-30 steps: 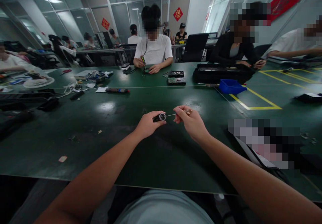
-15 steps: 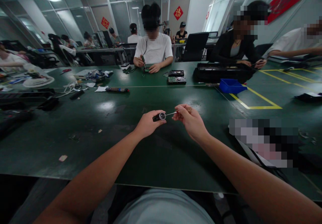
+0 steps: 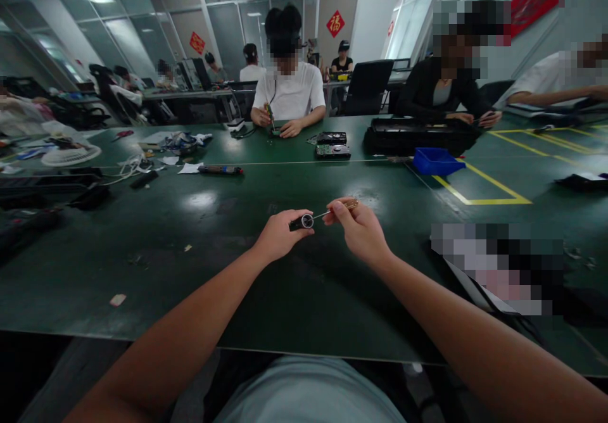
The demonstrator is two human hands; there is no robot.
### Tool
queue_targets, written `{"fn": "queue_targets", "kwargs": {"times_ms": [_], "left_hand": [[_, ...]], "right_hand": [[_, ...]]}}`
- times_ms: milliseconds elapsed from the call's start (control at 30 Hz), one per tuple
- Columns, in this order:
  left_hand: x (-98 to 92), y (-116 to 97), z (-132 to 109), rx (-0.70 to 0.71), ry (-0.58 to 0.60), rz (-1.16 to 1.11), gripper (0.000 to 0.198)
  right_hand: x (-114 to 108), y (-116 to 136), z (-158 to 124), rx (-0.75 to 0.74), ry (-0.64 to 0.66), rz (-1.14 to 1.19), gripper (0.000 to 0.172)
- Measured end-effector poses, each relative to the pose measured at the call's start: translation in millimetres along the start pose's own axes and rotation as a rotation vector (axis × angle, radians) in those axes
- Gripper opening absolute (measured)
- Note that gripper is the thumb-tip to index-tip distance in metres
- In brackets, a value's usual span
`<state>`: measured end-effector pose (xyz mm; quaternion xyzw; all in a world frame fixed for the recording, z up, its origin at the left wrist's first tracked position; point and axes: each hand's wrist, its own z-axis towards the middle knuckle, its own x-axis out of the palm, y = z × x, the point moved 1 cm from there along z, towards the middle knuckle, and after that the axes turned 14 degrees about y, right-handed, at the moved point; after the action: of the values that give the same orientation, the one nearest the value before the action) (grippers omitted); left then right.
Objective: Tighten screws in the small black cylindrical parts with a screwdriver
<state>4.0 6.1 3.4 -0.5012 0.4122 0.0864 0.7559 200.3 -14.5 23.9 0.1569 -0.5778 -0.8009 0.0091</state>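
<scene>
Above the green table, my left hand [image 3: 281, 234] is closed around a short black cylindrical part [image 3: 301, 222], its round, light-rimmed open end turned to the right. The exact kind of this part does not show. In my right hand [image 3: 357, 228] is a screwdriver [image 3: 323, 213], gripped by its amber handle between thumb and fingers. Its thin metal shaft points left, and the tip meets the open end of the black cylinder. Whether the tip touches a screw inside is too small to see.
Beyond my hands lie a dark elongated tool [image 3: 221, 170], hard drives [image 3: 332, 151], a blue bin [image 3: 437, 161] and a long black device casing [image 3: 420, 137]. A pixelated item [image 3: 494, 271] lies by my right forearm. A co-worker [image 3: 289, 87] sits opposite with a screwdriver.
The screwdriver handle has turned and tilted slightly in my right hand, whose fingers have shifted. My left hand and the black cylinder have hardly moved.
</scene>
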Motion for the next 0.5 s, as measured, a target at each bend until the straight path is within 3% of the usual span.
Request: {"fn": "queue_targets", "kwargs": {"times_ms": [167, 300, 500], "left_hand": [[-1.0, -1.8, -0.3, 0.024, 0.013, -0.022, 0.040], [-0.5, -0.3, 0.1, 0.032, 0.012, -0.042, 0.041], [-0.6, 1.3, 0.4, 0.021, -0.006, -0.021, 0.040]], "right_hand": [[-1.5, -8.8, 4.8, 0.041, -0.020, 0.294, 0.032], [-5.1, -7.4, 8.3, 0.170, 0.021, 0.533, 0.033], [-6.3, -6.5, 8.1, 0.094, -0.049, 0.456, 0.033]]}}
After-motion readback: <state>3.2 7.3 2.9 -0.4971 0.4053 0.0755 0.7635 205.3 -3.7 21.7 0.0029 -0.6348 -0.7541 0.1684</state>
